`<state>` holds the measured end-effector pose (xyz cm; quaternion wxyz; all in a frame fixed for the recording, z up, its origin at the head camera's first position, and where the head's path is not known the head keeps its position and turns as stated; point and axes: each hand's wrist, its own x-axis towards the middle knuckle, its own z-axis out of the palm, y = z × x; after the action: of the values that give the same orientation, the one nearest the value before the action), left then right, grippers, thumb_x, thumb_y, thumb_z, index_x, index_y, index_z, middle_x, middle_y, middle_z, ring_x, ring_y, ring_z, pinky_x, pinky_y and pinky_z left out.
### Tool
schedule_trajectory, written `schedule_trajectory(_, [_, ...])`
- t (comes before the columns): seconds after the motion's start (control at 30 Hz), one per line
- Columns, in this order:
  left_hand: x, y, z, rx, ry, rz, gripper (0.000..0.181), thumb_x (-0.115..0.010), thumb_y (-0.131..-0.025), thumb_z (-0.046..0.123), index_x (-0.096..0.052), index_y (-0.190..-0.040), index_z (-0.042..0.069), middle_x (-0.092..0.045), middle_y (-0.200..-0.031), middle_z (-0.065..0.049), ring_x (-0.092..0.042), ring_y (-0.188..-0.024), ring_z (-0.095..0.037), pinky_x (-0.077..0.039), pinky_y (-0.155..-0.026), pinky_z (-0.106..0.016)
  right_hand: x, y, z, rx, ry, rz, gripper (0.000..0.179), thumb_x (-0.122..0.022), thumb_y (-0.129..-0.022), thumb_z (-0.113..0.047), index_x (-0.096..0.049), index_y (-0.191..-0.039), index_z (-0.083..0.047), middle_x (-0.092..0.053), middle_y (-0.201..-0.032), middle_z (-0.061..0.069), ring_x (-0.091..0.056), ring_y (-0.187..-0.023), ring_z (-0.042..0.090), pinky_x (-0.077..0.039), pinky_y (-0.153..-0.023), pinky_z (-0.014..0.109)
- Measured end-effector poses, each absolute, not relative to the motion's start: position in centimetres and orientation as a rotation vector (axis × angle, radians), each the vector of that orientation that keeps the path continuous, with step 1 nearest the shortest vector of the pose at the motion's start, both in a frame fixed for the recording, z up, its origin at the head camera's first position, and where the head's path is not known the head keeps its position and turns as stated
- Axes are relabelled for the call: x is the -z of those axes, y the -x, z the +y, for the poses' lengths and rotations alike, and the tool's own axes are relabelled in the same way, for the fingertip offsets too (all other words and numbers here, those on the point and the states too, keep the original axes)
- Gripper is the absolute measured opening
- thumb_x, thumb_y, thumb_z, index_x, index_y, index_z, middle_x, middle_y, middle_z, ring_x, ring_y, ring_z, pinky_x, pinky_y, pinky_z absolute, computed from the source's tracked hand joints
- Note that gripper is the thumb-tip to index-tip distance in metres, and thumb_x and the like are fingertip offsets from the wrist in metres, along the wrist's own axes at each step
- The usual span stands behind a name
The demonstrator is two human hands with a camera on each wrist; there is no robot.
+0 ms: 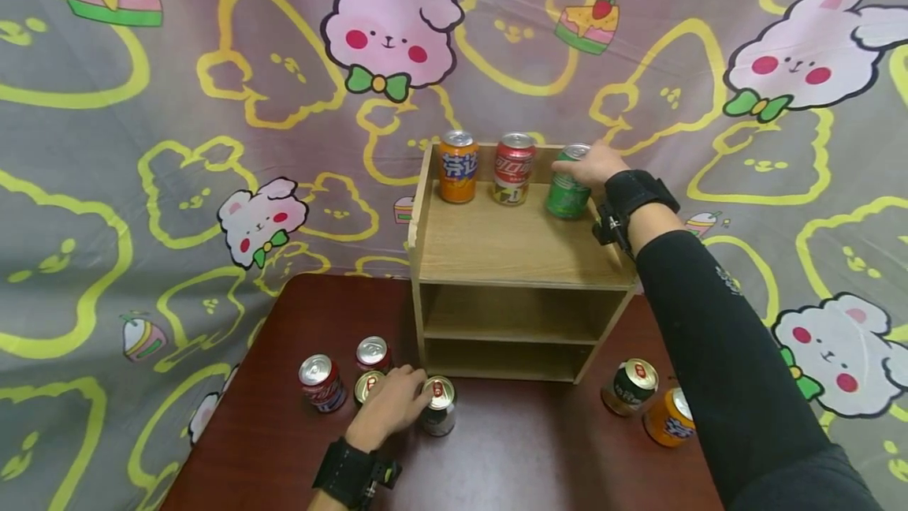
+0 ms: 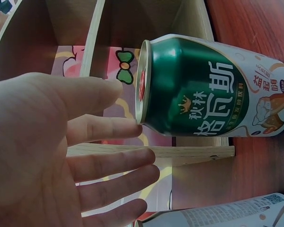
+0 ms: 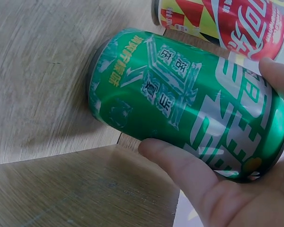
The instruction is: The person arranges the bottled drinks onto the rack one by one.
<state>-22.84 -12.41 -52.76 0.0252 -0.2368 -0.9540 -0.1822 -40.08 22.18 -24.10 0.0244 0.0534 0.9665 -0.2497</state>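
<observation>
On the right of the top shelf, my right hand [image 1: 593, 167] grips a green soda can [image 3: 180, 99], thumb and fingers on opposite sides of it. The can stands on the shelf board with its base against the wood. My left hand [image 1: 394, 404] is low over the table, its fingers loosely extended. Its index fingertip is right at the top rim of a dark green and white can [image 2: 194, 90] that stands upright. Another gold-topped can [image 1: 367, 386] is partly hidden behind the left hand.
The wooden shelf unit [image 1: 525, 251] also bears an orange can [image 1: 458, 168] and a red cola can [image 1: 514, 169] on top. Two cans with red sides, one dark red [image 1: 324, 385], stand at left. At right are a black-green can [image 1: 629, 387] and an orange can [image 1: 669, 419].
</observation>
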Motion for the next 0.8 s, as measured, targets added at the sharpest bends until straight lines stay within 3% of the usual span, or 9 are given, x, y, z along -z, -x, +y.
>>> schedule_trajectory(0.3, [52.7,22.7,-12.7,0.587,0.732,-2.943,0.023,-0.061,-0.091,0.030,-0.067,-0.093,0.008,-0.056,-0.082,-0.003,-0.056,-0.077,-0.024,-0.045,-0.065,-0.040,24.4,40.2,22.5,0.874,-0.114,2.961,0.094,-0.051,-0.089,-0.054,-0.011,-0.143,0.012,-0.038,-0.131,0.031,-0.039,-0.121,0.046,-0.036,-0.097,0.053])
schedule_trajectory(0.63, [52.8,22.9,-12.8,0.559,0.752,-2.928,0.023,-0.059,-0.092,0.029,-0.067,-0.095,0.007,-0.058,-0.084,-0.005,-0.058,-0.078,-0.025,-0.046,-0.067,-0.041,24.2,40.8,22.7,0.880,-0.106,2.927,0.100,-0.048,-0.090,-0.055,0.007,-0.147,0.006,-0.021,-0.143,0.034,-0.022,-0.132,0.049,-0.024,-0.105,0.056])
schedule_trajectory(0.8, [52.9,23.1,-12.7,0.579,0.750,-2.940,0.025,-0.059,-0.092,0.029,-0.067,-0.098,0.007,-0.059,-0.087,-0.006,-0.059,-0.081,-0.026,-0.047,-0.069,-0.042,24.3,41.2,22.9,0.931,-0.102,2.912,0.099,-0.049,-0.089,-0.056,0.004,-0.147,0.005,-0.024,-0.143,0.032,-0.025,-0.131,0.047,-0.026,-0.104,0.055])
